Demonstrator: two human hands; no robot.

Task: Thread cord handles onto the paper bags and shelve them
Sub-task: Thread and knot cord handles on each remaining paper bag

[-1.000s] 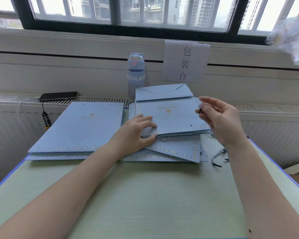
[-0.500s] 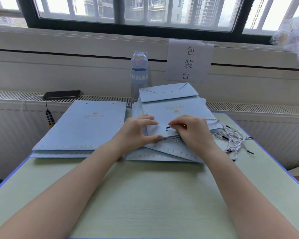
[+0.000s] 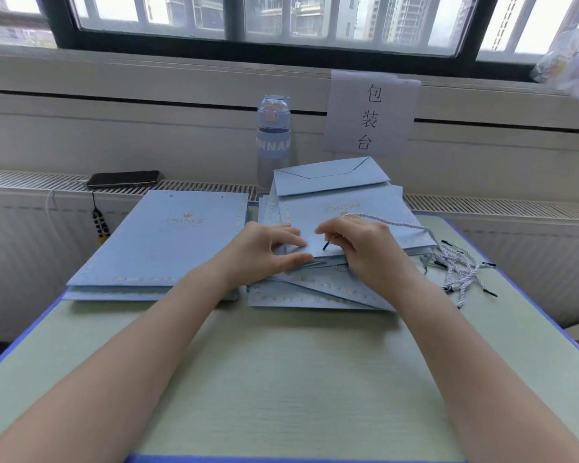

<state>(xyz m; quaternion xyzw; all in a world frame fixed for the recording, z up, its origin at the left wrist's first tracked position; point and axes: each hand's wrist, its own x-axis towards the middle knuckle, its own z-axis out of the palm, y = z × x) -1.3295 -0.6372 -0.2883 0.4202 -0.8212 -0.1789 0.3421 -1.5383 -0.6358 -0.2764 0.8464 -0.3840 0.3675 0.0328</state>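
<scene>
On the pale green tabletop (image 3: 281, 379), the left hand (image 3: 268, 252) pinches the near edge of the top paper bag (image 3: 348, 225). The right hand (image 3: 365, 252) grips a twisted cord (image 3: 391, 222), its black tip at the bag's surface. Loose cords (image 3: 462, 275) lie to the right. A second bag stack (image 3: 168, 242) sits left; a water bottle (image 3: 273, 142) stands behind.

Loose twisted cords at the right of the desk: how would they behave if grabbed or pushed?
Probably floppy: the loose cords lie in a curved, crossing tangle on the desk. Grabbing one may drag its neighbours, since they overlap. Their black tips look stiffer and straight, like the one the right hand pinches, so those seem the easier place to grip.
</scene>
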